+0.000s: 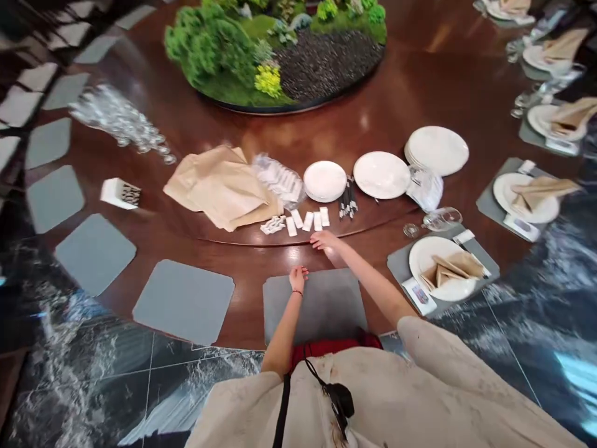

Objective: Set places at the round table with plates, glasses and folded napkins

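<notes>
My left hand (297,279) is over the upper part of a grey placemat (321,311), fingers loosely apart and pointing right, with nothing visible in it. Farther forward, my right hand (325,241) reaches to the edge of the raised wooden turntable (224,241), its fingers spread and no object showing in them. Just beyond those fingertips lies a row of small white packets (308,221). Left of the packets is a small pile of white rests (273,224), and to their right lies a bundle of black chopsticks (347,200).
Folded brown napkins (224,186), small plates (325,180), larger plates (436,149) and wine glasses (121,121) stand on the table. A planted miniature garden (280,56) fills the centre. At right is a set place with a plate (422,258) and a lying glass (442,219).
</notes>
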Demonstrator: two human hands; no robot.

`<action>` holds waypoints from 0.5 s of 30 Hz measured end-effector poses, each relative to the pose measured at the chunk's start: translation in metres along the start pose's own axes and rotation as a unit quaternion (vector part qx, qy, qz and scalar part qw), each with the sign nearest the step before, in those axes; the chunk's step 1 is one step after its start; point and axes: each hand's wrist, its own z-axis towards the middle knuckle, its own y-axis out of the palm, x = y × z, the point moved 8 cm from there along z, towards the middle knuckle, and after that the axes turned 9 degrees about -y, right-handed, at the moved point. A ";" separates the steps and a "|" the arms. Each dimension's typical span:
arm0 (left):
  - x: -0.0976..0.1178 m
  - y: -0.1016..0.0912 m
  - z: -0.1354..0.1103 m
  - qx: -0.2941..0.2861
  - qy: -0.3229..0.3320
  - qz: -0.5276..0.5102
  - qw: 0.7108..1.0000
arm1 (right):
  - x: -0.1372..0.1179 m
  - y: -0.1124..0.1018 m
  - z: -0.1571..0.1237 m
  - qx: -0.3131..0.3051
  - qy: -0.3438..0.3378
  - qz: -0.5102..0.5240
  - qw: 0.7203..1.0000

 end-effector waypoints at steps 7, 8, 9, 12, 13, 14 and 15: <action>0.018 -0.028 0.020 0.020 0.026 0.033 0.999 | -0.050 -0.221 -0.014 0.328 -0.065 0.035 0.942; 0.018 -0.031 0.022 0.023 0.027 0.033 0.999 | -0.051 -0.239 -0.011 0.352 -0.055 0.046 0.933; 0.018 -0.033 0.024 0.023 0.028 0.033 0.999 | -0.051 -0.252 -0.005 0.371 -0.043 0.060 0.926; 0.014 -0.038 0.026 0.019 0.030 0.028 0.999 | -0.047 -0.272 0.016 0.411 -0.025 0.123 0.903; 0.012 -0.040 0.026 0.017 0.031 0.022 0.999 | -0.045 -0.275 0.024 0.427 -0.026 0.144 0.892; 0.009 -0.042 0.025 0.017 0.033 0.014 0.999 | -0.043 -0.276 0.031 0.440 -0.032 0.158 0.883; 0.007 -0.044 0.024 0.018 0.034 0.004 0.999 | -0.040 -0.276 0.037 0.452 -0.042 0.166 0.876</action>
